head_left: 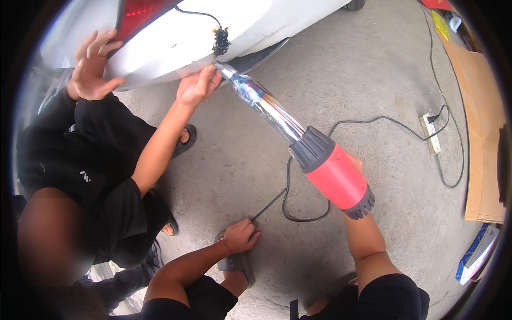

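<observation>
My right hand [356, 163], partly hidden behind the red body, grips a large red and black hot-air gun [341, 176]. Its long shiny barrel reaches up and left, the tip beside a co-worker's hand [198, 87], just below a burnt black patch [221, 41] on a white car bumper [165, 48]. Low in the middle, my left hand [241, 235] is closed with fingers curled, a thin dark rod [268, 205] running out of it toward the cord. The co-worker's other hand [96, 66] is spread beside the red tail light [140, 15].
A co-worker in black [101, 208] crouches at the left. A dark cord [373, 119] crosses the concrete floor [394, 80] to a white power strip [430, 133]. At the right edge are flattened cardboard [480, 133] and a blue and white box [477, 253].
</observation>
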`<state>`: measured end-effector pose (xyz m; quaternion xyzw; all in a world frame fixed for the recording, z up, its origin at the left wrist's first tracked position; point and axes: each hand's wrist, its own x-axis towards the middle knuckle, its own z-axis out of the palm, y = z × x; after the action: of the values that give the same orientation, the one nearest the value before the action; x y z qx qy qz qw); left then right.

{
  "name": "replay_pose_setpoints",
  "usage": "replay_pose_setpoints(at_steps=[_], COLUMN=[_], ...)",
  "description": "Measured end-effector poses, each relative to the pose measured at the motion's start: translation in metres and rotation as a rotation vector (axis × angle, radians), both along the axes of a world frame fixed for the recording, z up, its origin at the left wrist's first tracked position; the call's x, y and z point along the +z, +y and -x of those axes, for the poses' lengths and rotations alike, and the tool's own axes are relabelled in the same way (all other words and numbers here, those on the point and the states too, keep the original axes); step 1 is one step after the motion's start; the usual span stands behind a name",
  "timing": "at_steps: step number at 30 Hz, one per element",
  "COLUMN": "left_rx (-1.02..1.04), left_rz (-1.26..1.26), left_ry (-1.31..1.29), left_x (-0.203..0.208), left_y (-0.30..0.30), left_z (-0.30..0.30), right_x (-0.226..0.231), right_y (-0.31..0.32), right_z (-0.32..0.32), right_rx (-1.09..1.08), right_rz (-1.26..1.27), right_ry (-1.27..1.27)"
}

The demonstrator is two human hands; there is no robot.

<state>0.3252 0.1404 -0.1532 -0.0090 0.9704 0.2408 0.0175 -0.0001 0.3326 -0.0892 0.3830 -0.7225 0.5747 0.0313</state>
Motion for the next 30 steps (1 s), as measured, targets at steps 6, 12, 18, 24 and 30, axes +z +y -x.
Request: replay_pose_setpoints(at_steps=[6,12,18,24,30], left_rx=[-0.003,0.008,0.013,0.008,0.004], left_rz=[-0.006,-0.011,-0.017,0.001,0.008], left_ry=[-0.002,0.0,0.006,0.014,-0.022], left_x=[0.004,0.005,0.005,0.005,0.004], left_y=[0.0,0.001,0.002,0.002,0.002], left_z=[0.0,0.001,0.001,0.001,0.0], right_x=[0.021,0.022,0.035,0.031,0.02], right_y=[-0.014,-0.018,-0.023,-0.01,-0.007], right_z=[-0.009,-0.01,-0.009,-0.011,0.011], right_rx=[-0.051,-0.105,-0.095,-0.041,0.376], right_rz=[0.115,0.156,0.12,0.081,0.326], right_ry=[0.008,-0.046,0.242,0.065,-0.922])
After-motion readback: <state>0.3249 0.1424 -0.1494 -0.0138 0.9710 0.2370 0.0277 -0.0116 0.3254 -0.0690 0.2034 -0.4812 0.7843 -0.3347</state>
